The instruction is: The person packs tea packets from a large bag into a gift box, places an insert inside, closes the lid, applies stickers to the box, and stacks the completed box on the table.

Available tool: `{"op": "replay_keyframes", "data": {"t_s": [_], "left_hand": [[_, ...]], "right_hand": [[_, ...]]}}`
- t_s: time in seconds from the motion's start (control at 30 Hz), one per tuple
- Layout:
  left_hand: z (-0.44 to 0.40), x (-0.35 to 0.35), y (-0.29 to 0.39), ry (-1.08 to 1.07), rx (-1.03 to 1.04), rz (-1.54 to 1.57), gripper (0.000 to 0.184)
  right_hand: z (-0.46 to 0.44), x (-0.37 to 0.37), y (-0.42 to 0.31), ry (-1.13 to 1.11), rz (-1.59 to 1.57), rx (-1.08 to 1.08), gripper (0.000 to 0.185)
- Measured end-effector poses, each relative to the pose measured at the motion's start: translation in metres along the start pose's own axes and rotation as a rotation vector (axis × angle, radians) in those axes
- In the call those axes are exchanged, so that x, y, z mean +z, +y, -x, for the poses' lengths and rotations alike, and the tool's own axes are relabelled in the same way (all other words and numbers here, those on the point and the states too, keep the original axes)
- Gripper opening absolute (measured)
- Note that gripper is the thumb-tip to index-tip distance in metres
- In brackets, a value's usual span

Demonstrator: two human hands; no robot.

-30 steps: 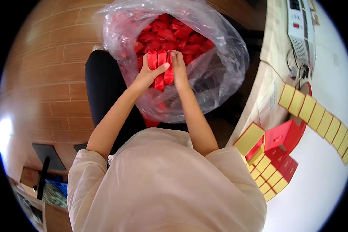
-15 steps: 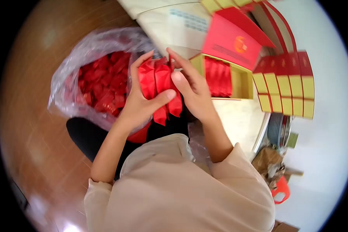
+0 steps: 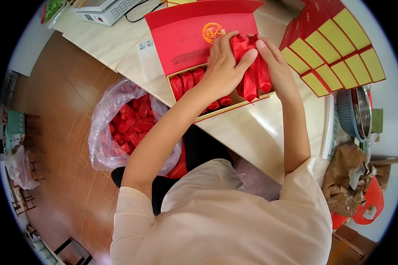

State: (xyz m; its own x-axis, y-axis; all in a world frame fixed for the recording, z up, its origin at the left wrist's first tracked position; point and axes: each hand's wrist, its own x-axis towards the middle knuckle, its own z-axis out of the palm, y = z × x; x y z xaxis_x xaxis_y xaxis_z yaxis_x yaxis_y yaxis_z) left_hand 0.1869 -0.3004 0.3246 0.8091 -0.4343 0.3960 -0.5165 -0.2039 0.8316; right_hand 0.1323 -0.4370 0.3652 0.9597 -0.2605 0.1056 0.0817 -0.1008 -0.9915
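Observation:
Between them, my left hand [image 3: 225,66] and my right hand [image 3: 276,68] grip a small bunch of shiny red packets [image 3: 250,81], pressed side by side. Both hands are closed on the bunch from either side, over the right part of an open gift box [image 3: 216,114]. Red packets [image 3: 181,84] stand in a row in the left part of that box; my left hand and forearm hide some of them. The raised red lid [image 3: 177,33] with a gold emblem stands behind my hands.
A clear plastic bag [image 3: 99,128] full of red packets sits left of my knees, below the table edge. Stacked red-and-yellow boxes [image 3: 336,48] stand at the right. A white scale-like device [image 3: 106,11] is at the back left. A blue basket [image 3: 347,112] and brown paper [image 3: 345,176] lie farther right.
My hands have carried the bunch of red packets from beside the plastic bag, over my lap, to above the open box. The view has turned, showing more of the floor at left.

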Motion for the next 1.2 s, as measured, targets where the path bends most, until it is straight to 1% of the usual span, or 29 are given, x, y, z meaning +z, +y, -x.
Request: {"op": "replay_keyframes", "data": {"t_s": [0.07,0.13,0.17,0.2,0.27,0.3,0.33,0.4,0.53,0.6,0.63,0.7,0.73,0.8,0.83,0.87,0.93,0.97,1.0,1.07,1.13,1.2], "left_hand": [[0.005,0.006,-0.003,0.012,-0.035,-0.088,0.069],[0.010,0.005,-0.009,-0.002,0.009,-0.339,0.063],[0.013,0.005,-0.012,0.019,0.015,-0.391,0.057],[0.016,0.003,-0.015,0.006,0.012,-0.405,0.057],[0.020,-0.003,-0.016,-0.042,0.006,-0.464,0.052],[0.020,-0.005,-0.015,-0.070,-0.017,-0.494,0.048],[0.021,-0.006,-0.016,-0.076,-0.018,-0.496,0.048],[0.021,-0.006,-0.017,-0.051,-0.005,-0.506,0.046],[0.018,-0.009,-0.018,-0.001,0.028,-0.421,0.045],[0.016,-0.010,-0.018,-0.060,-0.007,-0.474,0.041],[0.016,-0.009,-0.020,-0.051,-0.015,-0.472,0.041],[0.014,-0.005,-0.025,0.017,0.106,-0.576,0.038],[0.014,-0.004,-0.026,0.036,0.087,-0.573,0.038],[0.010,-0.003,-0.028,0.054,0.136,-0.696,0.039],[0.010,-0.002,-0.032,0.084,0.208,-0.720,0.041],[0.009,-0.002,-0.033,0.116,0.188,-0.717,0.041],[0.007,-0.002,-0.032,0.061,0.192,-0.787,0.041],[0.006,-0.001,-0.032,0.078,0.193,-0.805,0.041],[0.007,-0.002,-0.031,0.068,0.170,-0.770,0.040],[0.017,-0.007,-0.025,0.027,0.125,-0.687,0.038],[0.038,-0.012,-0.016,0.029,0.129,-0.549,0.037],[0.063,-0.026,-0.010,0.056,0.195,-0.305,0.034]], "right_hand": [[-0.005,-0.007,0.018,-0.025,-0.002,0.033,0.039],[-0.007,-0.007,0.036,-0.080,-0.055,0.083,0.039],[-0.007,-0.005,0.044,-0.063,-0.024,0.052,0.040],[-0.008,-0.006,0.048,-0.060,-0.041,0.057,0.040],[-0.006,-0.007,0.047,-0.137,0.068,0.093,0.040],[-0.007,-0.007,0.049,-0.168,0.023,0.111,0.041],[-0.009,-0.009,0.051,-0.165,0.018,0.114,0.041],[-0.011,-0.010,0.053,-0.239,0.099,0.059,0.040],[-0.010,-0.009,0.049,-0.283,0.072,0.091,0.038],[-0.006,-0.004,0.046,-0.193,0.074,0.129,0.036],[-0.006,-0.003,0.050,-0.204,0.080,0.130,0.036],[-0.006,-0.001,0.059,-0.083,0.377,-0.129,0.033],[-0.004,0.002,0.056,-0.108,0.386,-0.129,0.033],[0.000,0.007,0.043,-0.069,0.708,-0.062,0.031],[-0.001,0.008,0.047,-0.084,0.783,-0.081,0.028],[-0.001,0.010,0.053,-0.111,0.800,-0.099,0.028],[-0.003,0.012,0.065,-0.095,0.917,-0.267,0.023],[-0.006,0.011,0.069,-0.113,0.951,-0.279,0.022],[-0.006,0.011,0.068,-0.160,0.967,-0.315,0.022],[-0.002,0.013,0.060,-0.112,1.232,-0.142,0.025],[0.001,0.017,0.059,0.092,1.202,-0.331,0.025],[0.009,0.019,0.050,0.212,1.144,-0.389,0.025]]}}
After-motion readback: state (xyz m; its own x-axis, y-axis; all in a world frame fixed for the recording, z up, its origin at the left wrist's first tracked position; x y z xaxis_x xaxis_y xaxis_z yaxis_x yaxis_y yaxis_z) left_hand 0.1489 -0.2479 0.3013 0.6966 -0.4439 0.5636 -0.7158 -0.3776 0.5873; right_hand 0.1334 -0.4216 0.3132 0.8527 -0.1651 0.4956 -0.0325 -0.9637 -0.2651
